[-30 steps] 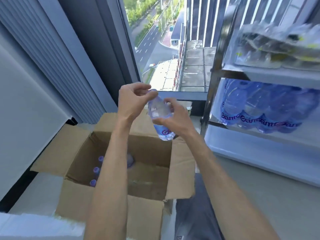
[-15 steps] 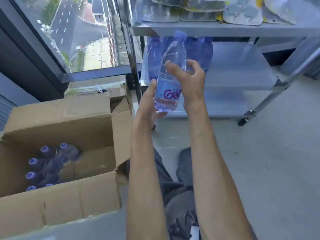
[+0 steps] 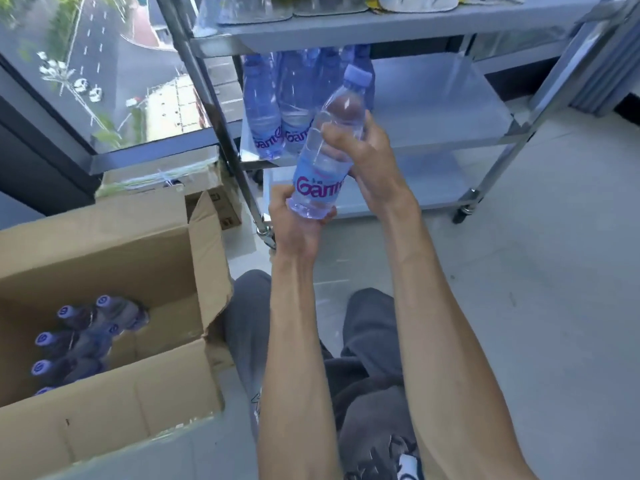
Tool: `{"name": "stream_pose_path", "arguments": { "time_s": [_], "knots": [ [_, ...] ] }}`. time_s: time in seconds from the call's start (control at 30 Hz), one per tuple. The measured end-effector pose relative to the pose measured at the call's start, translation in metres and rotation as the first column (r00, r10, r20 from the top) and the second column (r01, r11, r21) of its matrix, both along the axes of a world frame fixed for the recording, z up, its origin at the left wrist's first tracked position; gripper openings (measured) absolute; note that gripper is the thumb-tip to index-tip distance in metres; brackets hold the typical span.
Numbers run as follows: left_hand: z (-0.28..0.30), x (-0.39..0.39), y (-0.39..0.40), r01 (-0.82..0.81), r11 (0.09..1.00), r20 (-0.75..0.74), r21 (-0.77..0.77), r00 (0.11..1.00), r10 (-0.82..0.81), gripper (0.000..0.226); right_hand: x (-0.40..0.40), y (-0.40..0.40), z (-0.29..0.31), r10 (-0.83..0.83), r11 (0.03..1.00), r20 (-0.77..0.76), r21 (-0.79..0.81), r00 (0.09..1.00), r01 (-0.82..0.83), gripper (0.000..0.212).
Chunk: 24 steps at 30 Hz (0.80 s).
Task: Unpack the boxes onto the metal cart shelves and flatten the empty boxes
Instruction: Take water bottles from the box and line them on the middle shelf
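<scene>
A clear water bottle (image 3: 325,150) with a lilac cap and pink lettering is tilted in front of the metal cart (image 3: 443,109). My left hand (image 3: 298,220) cups its base from below. My right hand (image 3: 363,150) grips its upper body from the right. The bottle hovers just ahead of the cart's middle shelf, where several like bottles (image 3: 277,109) stand at the left end. The open cardboard box (image 3: 114,386) sits at lower left with several lilac-capped bottles (image 3: 79,337) inside.
A smaller closed carton (image 3: 194,188) lies behind the open box by the window glass (image 3: 86,81). The cart's top shelf (image 3: 346,26) holds plastic packs. Its lower shelf (image 3: 398,188) and right wheel (image 3: 464,213) show. My grey-trousered legs (image 3: 363,341) are on the pale floor.
Both hands carried the bottle from above the box rightward to the cart, and my view turned with them. In the last half second the bottle tilted and came a little lower.
</scene>
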<state>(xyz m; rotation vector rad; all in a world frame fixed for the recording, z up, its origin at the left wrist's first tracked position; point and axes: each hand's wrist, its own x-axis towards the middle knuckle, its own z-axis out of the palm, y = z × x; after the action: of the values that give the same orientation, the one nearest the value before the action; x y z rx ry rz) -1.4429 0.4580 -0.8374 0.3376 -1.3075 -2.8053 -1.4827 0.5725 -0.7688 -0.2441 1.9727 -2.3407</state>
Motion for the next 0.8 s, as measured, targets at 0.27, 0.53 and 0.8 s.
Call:
{"name": "stream_pose_path", "arguments": {
  "time_s": [0.27, 0.53, 0.8],
  "knots": [
    [-0.015, 0.012, 0.068, 0.268, 0.957, 0.158, -0.113, 0.955, -0.249, 0.036, 0.003, 0.071, -0.031, -0.231, 0.971, 0.016, -0.059, 0.973, 0.231, 0.053],
    [-0.014, 0.000, 0.085, 0.305, 0.950, 0.271, -0.061, 0.921, -0.279, 0.035, -0.015, 0.098, -0.030, -0.218, 0.974, 0.032, -0.061, 0.975, 0.220, 0.075],
    [-0.025, -0.020, 0.102, -0.032, 0.995, 0.230, -0.097, 0.972, 0.054, 0.040, -0.037, 0.105, -0.043, -0.104, 0.982, -0.007, 0.159, 0.995, 0.104, 0.082]
  ]
}}
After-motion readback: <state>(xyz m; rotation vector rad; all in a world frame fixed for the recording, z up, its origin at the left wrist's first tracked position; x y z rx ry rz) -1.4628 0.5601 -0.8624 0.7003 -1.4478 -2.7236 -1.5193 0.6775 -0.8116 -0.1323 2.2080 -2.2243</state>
